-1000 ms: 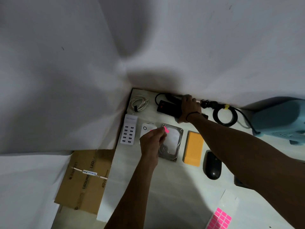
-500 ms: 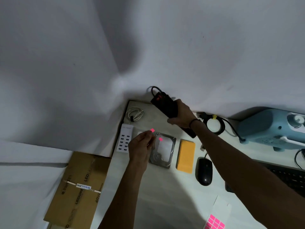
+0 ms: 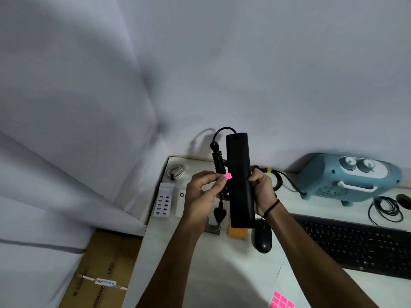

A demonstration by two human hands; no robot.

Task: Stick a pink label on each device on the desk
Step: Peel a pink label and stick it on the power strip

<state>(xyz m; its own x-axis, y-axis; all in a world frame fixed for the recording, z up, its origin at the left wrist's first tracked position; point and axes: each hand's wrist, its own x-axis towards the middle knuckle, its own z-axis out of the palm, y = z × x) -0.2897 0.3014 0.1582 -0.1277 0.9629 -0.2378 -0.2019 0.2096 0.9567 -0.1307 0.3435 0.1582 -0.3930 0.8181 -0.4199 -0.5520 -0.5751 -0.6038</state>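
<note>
R hand (image 3: pixel 262 192) now has the black strip (image 3: pixel 239 181) lifted off the surface (image 3: pixel 222 274) and held upright in front of me, back side toward cam; a sec ago it lay at the far edge by the wall. R fingers are wrapped around its right edge, grasping it. Its coiled cord (image 3: pixel 219 163) hangs along the left side, plug (image 3: pixel 219 213) dangling below.

L hand (image 3: pixel 203 194) has come up w/ it. L fingers pinch the pink label (image 3: pixel 228 176), which sits just at the strip's left edge, touching or nearly so; can't tell if it's stuck yet.

Meaning: strip is the device in hand, label abt to go on. I judge next move is pressing the label flat on the black casing, clear of the cord coils.

Others on the surface: white charger (image 3: pixel 164 202), small white box (image 3: pixel 181 203), drive (image 3: pixel 213 225) mostly hidden behind L wrist (its label was on a moment back, not visible now), orange block (image 3: pixel 238 233), mouse (image 3: pixel 263 236), keyboard (image 3: pixel 360 243), blue radio-like unit (image 3: pixel 349 176). Sheet of spare labels (image 3: pixel 281 301) lies near bottom edge. Several devices prob. left to do.
</note>
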